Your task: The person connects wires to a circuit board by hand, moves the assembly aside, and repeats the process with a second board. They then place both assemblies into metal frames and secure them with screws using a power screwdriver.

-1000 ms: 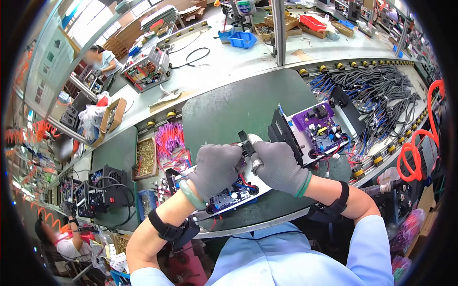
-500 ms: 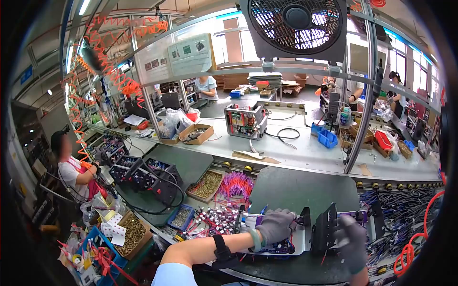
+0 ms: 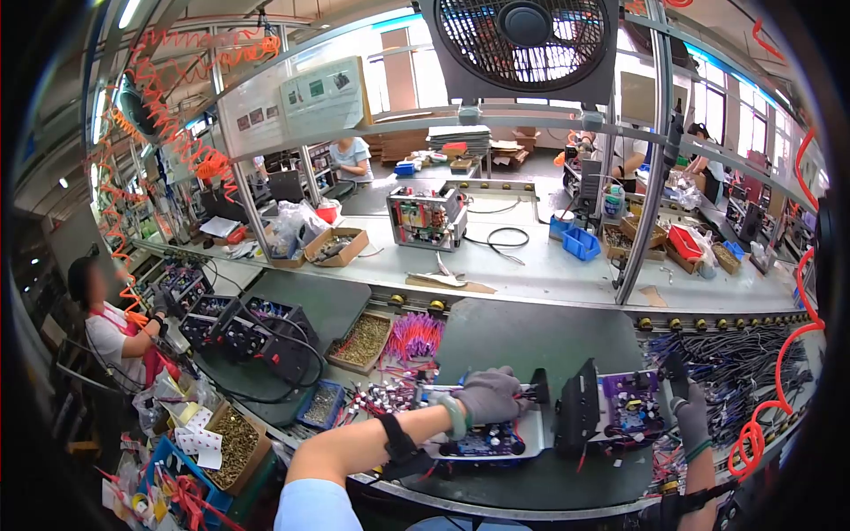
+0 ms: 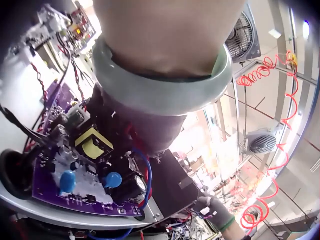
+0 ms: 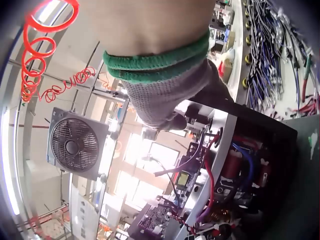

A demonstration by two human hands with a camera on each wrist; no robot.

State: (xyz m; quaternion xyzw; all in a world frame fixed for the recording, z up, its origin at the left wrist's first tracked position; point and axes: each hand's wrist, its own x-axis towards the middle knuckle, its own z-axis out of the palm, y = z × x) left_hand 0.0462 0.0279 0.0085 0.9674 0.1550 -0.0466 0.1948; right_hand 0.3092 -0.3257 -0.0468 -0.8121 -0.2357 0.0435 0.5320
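My left hand [image 3: 490, 396], in a grey glove, lies over the left chassis [image 3: 534, 435] near its upright black end plate [image 3: 541, 387]. A purple circuit board [image 4: 80, 195] with a yellow transformer and blue discs shows beneath it in the left wrist view. The left fingertips are hidden, so I cannot tell what they hold. My right hand [image 3: 691, 416], also gloved, grips the far right black panel [image 3: 676, 373] of the right chassis. In the right wrist view the thumb and fingers straddle the edge of that panel [image 5: 265, 120]. The right chassis holds another purple board [image 3: 627, 403] behind its black front panel [image 3: 577, 407].
Dark cables [image 3: 753, 372] pile up at the right. Loose connectors [image 3: 381, 398], a screw box [image 3: 361, 343] and pink wires [image 3: 414, 336] lie left. Several black units [image 3: 257, 323] stand farther left near another person. A red coiled hose [image 3: 751, 447] hangs at the right.
The head view has lifted and turned left. My right hand has left the black part between both hands and moved right to the far panel. The left hand stays at the left chassis.
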